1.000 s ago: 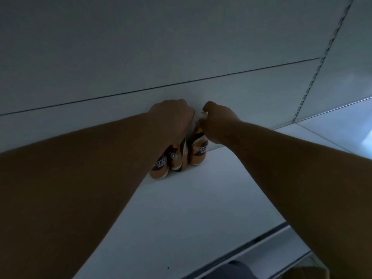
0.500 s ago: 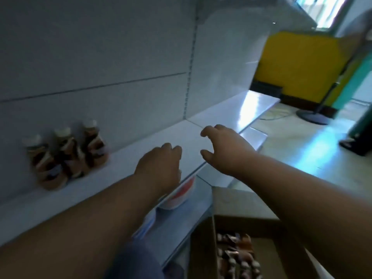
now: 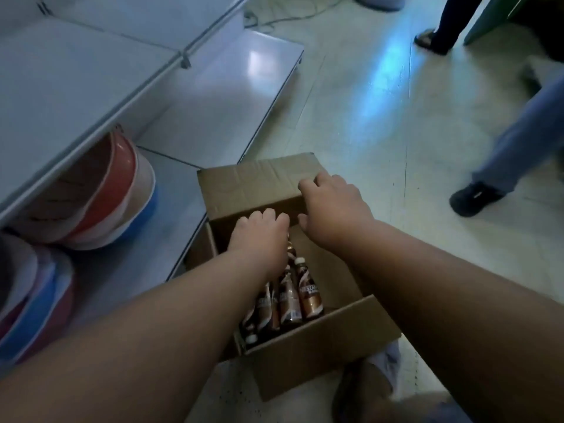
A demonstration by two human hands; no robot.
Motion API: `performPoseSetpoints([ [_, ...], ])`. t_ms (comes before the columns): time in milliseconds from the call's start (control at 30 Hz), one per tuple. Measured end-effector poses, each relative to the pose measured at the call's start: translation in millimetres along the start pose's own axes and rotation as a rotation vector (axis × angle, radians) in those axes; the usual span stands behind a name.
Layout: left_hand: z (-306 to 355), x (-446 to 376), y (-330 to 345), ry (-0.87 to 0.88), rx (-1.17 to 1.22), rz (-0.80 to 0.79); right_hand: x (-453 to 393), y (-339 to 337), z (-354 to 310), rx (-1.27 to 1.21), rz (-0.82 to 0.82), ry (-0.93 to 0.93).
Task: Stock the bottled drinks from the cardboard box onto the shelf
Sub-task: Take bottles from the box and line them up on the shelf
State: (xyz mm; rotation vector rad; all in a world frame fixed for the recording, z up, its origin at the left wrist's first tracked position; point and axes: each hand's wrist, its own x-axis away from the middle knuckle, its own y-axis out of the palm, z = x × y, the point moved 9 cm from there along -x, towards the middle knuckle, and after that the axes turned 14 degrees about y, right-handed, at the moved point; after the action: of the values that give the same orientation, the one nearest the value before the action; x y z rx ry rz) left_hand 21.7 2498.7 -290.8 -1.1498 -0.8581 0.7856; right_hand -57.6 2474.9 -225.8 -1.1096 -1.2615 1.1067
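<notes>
An open cardboard box [image 3: 323,346] sits on the floor in front of me. Several brown bottled drinks [image 3: 308,296] with white caps stand inside it, along the left side. My left hand [image 3: 259,236] hovers over the box above the bottles, fingers loosely curled and holding nothing. My right hand [image 3: 332,209] is over the far flap of the box, fingers spread and empty. The white shelf [image 3: 70,77] lies to the left, its top bare in this view.
Stacked red, white and blue plastic basins [image 3: 103,190] lie on the lower shelf at left. A person's legs and dark shoe [image 3: 476,196] stand on the tiled floor at right, and another person's foot [image 3: 427,38] farther back. My own foot [image 3: 363,389] is below the box.
I have turned from the shelf, where three bottles were set down, to the box on the floor. Both empty hands have moved down over the open box.
</notes>
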Motion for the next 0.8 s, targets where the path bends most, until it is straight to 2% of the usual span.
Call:
performPoseSetpoints([
  [200, -22.6, -50.5, 117.7, -0.028, 0.043, -0.189, -43.3, 134.2, 18.3, 0.051, -0.195, -0.027],
  [333, -46.0, -82.8, 173.1, -0.052, 0.093, -0.303, -66.4, 219.9, 29.2, 0.071, -0.428, -0.015],
  [433, -57.1, -105.8, 200.6, -0.036, 0.099, -0.334, -81.0, 277.5, 37.9, 0.03, -0.61, 0.075],
  [533, -69.9, -129.0, 215.0, -0.065, 0.05, -0.294, -85.7, 327.0, 42.5, -0.054, -0.786, 0.21],
  [600, -80.3, -135.7, 221.0, -0.126, 0.047, -0.26, -86.3, 346.6, 44.3, -0.14, -0.84, 0.288],
  [700, -89.1, -126.5, 231.2, -0.185, 0.07, -0.246, -87.7, 354.2, 48.8, -0.193, -0.836, 0.315],
  [800, -96.7, -98.0, 246.3, -0.265, 0.038, -0.336, -90.8, 342.7, 52.6, -0.14, -0.819, 0.283],
])
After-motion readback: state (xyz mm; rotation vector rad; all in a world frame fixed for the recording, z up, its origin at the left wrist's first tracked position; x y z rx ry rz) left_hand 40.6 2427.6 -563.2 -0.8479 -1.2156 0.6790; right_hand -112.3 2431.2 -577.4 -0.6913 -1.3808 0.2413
